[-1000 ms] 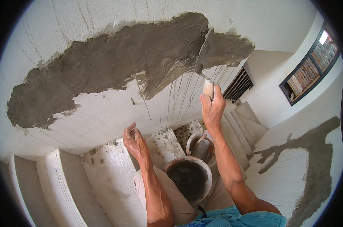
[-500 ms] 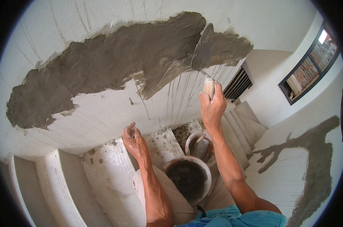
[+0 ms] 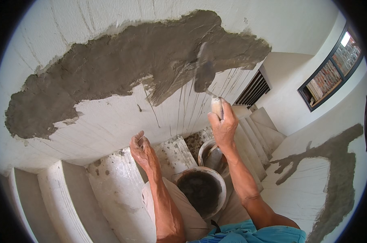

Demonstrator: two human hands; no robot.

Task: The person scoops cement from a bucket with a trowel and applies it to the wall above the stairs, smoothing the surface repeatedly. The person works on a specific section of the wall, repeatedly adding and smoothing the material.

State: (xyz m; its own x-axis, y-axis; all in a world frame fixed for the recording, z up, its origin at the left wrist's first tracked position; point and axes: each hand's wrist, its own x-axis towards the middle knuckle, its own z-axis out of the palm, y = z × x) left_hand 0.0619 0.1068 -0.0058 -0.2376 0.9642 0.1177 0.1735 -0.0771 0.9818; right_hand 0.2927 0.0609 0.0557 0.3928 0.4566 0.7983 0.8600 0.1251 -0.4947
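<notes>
My right hand [image 3: 226,127] is wrapped round the wooden handle of a trowel [image 3: 204,75]. The trowel's mortar-smeared blade points up, over the lower edge of a broad patch of wet grey mortar [image 3: 122,56] on the white wall. Whether the blade touches the wall cannot be told. Low in front of the wall, my left hand [image 3: 143,150] hangs over the steps with its fingers curled in and nothing seen in them. Between my knees stands a round bucket [image 3: 223,192] with dark grey mortar [image 3: 199,192] in it.
A second pail [image 3: 203,152] stands just beyond the bucket, partly behind my right forearm. Stair steps [image 3: 110,182], spotted with mortar, run along the wall on both sides. Another mortar patch [image 3: 343,166] marks the right wall. A dark-framed window [image 3: 333,67] is at the upper right.
My right hand has drawn the trowel down and slightly left, off the upper part of the mortar patch toward its lower edge. My left hand has hardly moved.
</notes>
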